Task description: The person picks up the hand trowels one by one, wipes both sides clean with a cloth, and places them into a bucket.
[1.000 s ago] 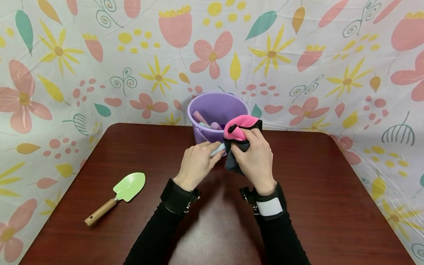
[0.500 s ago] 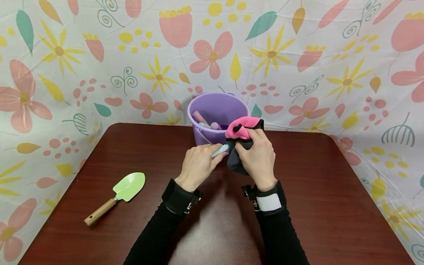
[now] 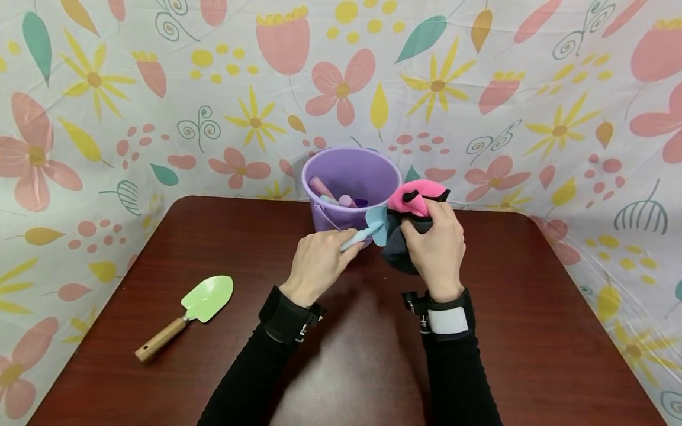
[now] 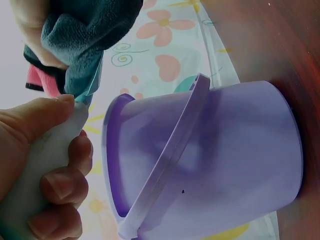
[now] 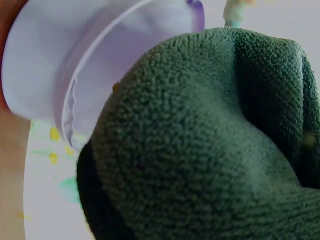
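In the head view my left hand grips the pale handle of a small light-blue spade, whose blade shows just in front of the purple bucket. My right hand grips a bunched pink and dark grey fleece cloth right beside the blade. The left wrist view shows my fingers curled round the handle, the cloth above and the bucket beside them. Dark fleece cloth fills the right wrist view, with the bucket behind it.
Several pink and pale tool handles stand inside the bucket. A green trowel with a wooden handle lies on the dark red table at the front left. A floral sheet walls in the table's back and sides.
My right hand has drawn the cloth to the right, off the blue spade, so its blade now shows. The left hand has hardly moved.
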Demonstrator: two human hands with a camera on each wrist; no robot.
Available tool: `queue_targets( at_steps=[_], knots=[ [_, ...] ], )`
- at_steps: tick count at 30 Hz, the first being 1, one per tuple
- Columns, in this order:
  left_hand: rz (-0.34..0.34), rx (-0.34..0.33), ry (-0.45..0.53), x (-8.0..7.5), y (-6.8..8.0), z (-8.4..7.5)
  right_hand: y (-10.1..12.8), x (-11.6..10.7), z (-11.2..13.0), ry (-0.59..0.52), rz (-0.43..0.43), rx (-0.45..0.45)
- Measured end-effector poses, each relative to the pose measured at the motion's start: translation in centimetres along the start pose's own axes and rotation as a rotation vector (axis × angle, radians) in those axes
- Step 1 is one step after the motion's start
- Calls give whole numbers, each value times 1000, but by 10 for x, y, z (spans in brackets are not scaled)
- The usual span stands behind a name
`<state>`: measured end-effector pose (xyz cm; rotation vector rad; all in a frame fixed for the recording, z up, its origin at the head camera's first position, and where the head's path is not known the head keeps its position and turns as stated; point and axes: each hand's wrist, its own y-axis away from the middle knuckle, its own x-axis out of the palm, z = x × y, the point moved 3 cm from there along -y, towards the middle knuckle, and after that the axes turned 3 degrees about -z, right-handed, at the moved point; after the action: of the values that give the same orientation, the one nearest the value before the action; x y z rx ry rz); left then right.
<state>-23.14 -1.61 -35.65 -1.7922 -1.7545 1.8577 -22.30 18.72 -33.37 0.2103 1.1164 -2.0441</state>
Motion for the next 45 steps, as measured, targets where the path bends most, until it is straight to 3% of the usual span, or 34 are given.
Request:
queue_targets(
  at_steps=[8, 16, 18, 24, 26, 31, 38, 45],
  knots=[
    [16, -16, 64, -4, 0, 5, -8, -22, -17, -4, -83, 57],
    [43, -127, 327, -15, -2, 11, -14, -39, -40, -99, -116, 110],
    [48, -139, 369, -17, -3, 12, -14, -41, -42, -192, -103, 151],
    [51, -165, 478, -17, -6, 11, -15, -39, -39, -689, -31, 312],
    [57, -174, 526, -16, -6, 10, -14, -36, -36, -807, -2, 344],
    [74, -187, 606, -15, -6, 8, -11, -24, -30, -981, 114, 383],
    [86, -189, 580, -17, -12, 3, -9, -8, -14, -1219, 317, 386],
    [52, -172, 644, -18, -18, 1, -4, 7, 5, -1473, 466, 450]
  ],
)
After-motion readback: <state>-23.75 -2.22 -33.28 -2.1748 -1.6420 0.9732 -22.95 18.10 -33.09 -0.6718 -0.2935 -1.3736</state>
